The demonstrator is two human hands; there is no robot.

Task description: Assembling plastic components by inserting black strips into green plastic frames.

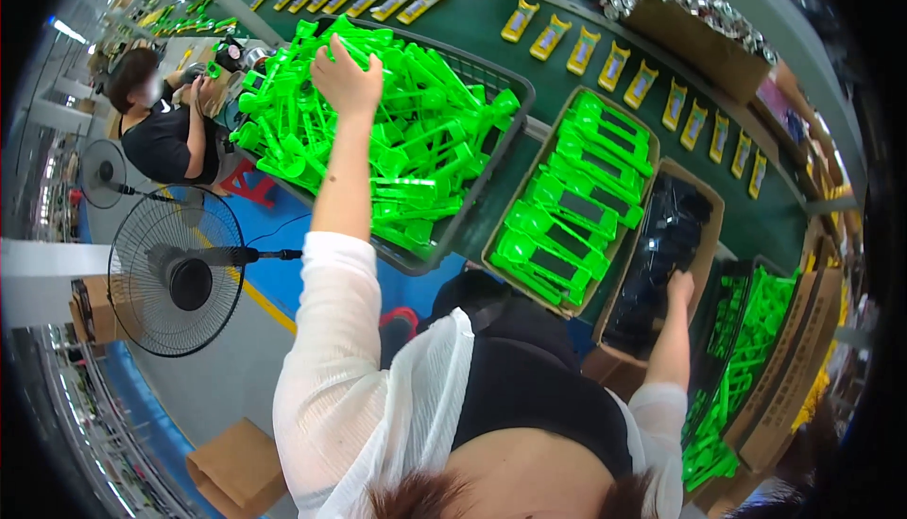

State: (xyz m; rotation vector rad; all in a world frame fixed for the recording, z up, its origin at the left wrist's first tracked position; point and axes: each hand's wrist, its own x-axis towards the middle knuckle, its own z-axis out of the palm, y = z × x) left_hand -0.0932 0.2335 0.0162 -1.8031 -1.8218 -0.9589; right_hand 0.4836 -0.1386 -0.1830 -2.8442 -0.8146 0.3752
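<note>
My left hand reaches over a large dark crate heaped with bright green plastic parts, each with a long stem and a broader end. Its fingers are spread, and no part shows in its grasp. On the right, my right hand is at a cardboard box of dark, glossy parts. Those fingers are curled down, and whatever they may hold is hidden. Between the hands, another cardboard box contains green parts laid in rows, several with black strips on them.
Beyond the boxes, a green conveyor belt carries several yellow packaged items. A crate of green pieces stands at far right. To the left are a standing fan and a seated person handling green parts. A brown carton rests behind.
</note>
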